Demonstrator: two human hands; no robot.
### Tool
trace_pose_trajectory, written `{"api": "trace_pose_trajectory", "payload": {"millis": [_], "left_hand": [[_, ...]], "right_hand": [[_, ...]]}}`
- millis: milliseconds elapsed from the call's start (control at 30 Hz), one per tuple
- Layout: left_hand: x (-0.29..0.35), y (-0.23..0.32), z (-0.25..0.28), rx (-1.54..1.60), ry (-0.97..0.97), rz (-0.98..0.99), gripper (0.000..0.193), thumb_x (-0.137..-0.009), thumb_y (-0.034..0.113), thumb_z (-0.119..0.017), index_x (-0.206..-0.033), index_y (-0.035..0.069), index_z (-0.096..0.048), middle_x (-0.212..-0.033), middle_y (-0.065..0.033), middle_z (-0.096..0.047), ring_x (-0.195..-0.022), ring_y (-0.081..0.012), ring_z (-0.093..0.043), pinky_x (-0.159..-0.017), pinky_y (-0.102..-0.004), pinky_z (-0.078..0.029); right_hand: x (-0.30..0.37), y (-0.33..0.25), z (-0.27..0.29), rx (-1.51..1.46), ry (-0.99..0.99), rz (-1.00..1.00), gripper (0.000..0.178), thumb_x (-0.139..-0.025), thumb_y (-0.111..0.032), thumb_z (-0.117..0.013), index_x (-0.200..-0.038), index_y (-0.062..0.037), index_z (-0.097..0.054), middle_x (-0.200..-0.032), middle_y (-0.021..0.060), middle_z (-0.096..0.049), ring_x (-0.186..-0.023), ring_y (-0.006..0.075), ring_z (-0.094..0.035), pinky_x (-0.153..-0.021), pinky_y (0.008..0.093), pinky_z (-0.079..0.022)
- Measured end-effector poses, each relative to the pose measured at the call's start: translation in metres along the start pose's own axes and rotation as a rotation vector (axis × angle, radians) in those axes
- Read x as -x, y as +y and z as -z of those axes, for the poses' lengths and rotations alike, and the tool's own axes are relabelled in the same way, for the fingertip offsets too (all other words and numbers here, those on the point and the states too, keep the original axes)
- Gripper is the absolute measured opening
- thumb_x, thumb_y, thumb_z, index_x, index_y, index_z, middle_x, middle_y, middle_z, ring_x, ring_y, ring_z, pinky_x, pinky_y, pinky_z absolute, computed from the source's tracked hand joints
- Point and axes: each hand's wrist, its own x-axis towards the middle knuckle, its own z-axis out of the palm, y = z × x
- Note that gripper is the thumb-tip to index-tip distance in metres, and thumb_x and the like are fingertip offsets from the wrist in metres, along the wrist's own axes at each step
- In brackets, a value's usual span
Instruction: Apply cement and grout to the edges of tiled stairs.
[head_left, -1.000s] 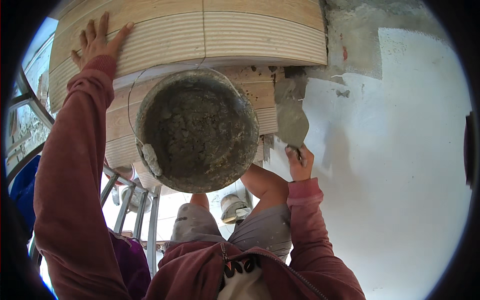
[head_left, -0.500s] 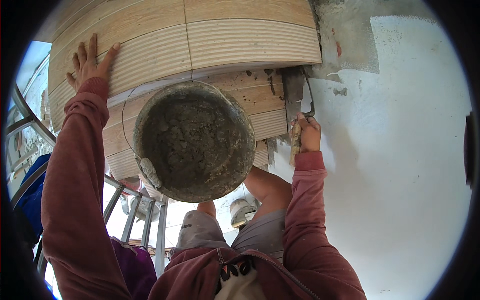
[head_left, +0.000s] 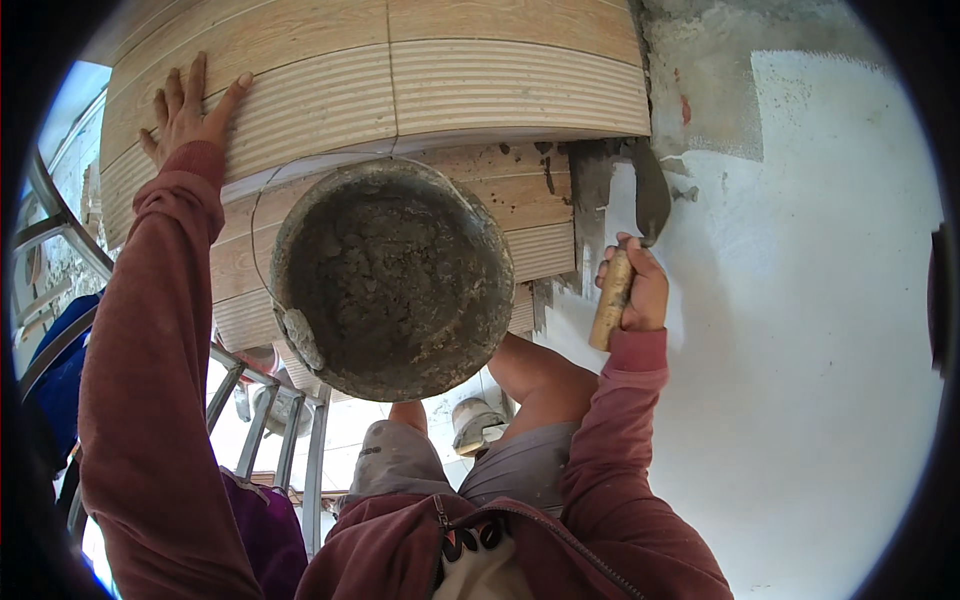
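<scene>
Head view: since half a second ago, the trowel has shifted right, its blade showing broader before the white wall. The right hand has its grip clamped on the handle; the left hand stays spread on the tiled step.

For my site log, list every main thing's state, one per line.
Left hand: fingers spread, palm down on the upper step.
Right hand: gripping the trowel by its handle.
Trowel: blade dark grey; wall contact unclear.
Bucket: open-topped, partly filled, rim crusted.
Mix: grey, lumpy.
Upper step: tiled, ridged along its edge.
Lower step: tiled, dark spatters near the wall.
Wall: mostly white, bare grey patch toward the top.
</scene>
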Motion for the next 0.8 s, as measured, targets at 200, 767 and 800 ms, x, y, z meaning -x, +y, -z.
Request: {"api": "trace_pose_trajectory", "payload": {"millis": [200,767,800], "left_hand": [[0.0,0.001,0.002,-0.012,-0.007,0.011,0.078,-0.064,0.074,-0.039,-0.13,0.034,-0.027,-0.139,-0.004,-0.02,-0.128,-0.0242,-0.014,-0.099,-0.0542,-0.006],[-0.001,0.003,0.002,-0.022,-0.005,0.0,0.081,-0.063,0.075,-0.039,-0.13,0.033,-0.027,-0.139,-0.0043,-0.02,-0.129,-0.0247,-0.012,-0.099,-0.0552,-0.006],[-0.001,0.0,0.0,-0.014,-0.008,0.013,0.081,-0.062,0.076,-0.039,-0.13,0.033,-0.027,-0.139,-0.0042,-0.019,-0.129,-0.0245,-0.012,-0.099,-0.0549,-0.006]], "right_hand": [[0.004,-0.003,-0.001,-0.128,-0.045,-0.019,0.025,-0.086,-0.023,-0.046,-0.099,-0.0019,-0.046,-0.074,0.0082,-0.052,-0.056,0.0171,-0.051,-0.049,0.0286,-0.044],[0.011,0.024,-0.031,0.072,0.089,0.114,0.024,-0.086,-0.022,-0.043,-0.095,-0.0003,-0.046,-0.07,0.0073,-0.052,-0.05,0.0141,-0.049,-0.045,0.0257,-0.042],[0.01,0.026,-0.031,0.07,0.094,0.112,0.024,-0.086,-0.022,-0.043,-0.095,-0.0003,-0.046,-0.07,0.0073,-0.052,-0.05,0.0141,-0.049,-0.045,0.0257,-0.042]]}}
